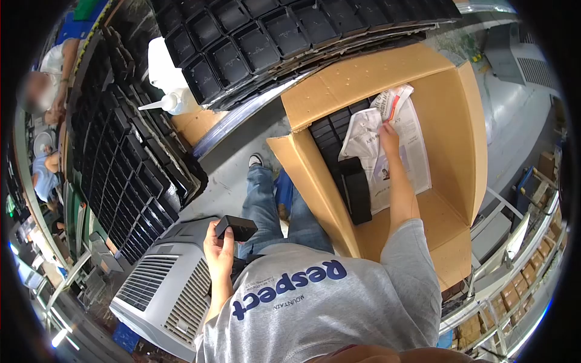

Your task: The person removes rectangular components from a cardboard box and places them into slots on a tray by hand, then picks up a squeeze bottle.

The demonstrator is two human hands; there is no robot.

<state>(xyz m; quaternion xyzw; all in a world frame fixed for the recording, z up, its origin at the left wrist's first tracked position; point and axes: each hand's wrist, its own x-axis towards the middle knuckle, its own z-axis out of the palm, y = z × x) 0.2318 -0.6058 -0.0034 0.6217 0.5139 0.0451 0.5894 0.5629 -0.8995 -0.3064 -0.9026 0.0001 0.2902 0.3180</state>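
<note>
My left hand (pixel 221 245) is closed around a small black box (pixel 237 228), held beside my body above the grey machine. My right hand (pixel 388 134) reaches into a large open cardboard box (pixel 363 72), its fingers closed on the edge of a printed newspaper sheet (pixel 413 154). The paper lies inside the carton, partly folded over at the left. Along the carton's left side are rows of black boxes (pixel 330 136), and a black piece (pixel 356 190) sits nearer to me, partly beside the paper. The paper hides part of the contents.
Stacked black compartment trays (pixel 242 45) stand ahead, with more black trays (pixel 115 163) at the left. A white bottle (pixel 175 101) with a nozzle is between them. A grey vented machine (pixel 166 290) is at my left. People work at the far left. Shelves line the right.
</note>
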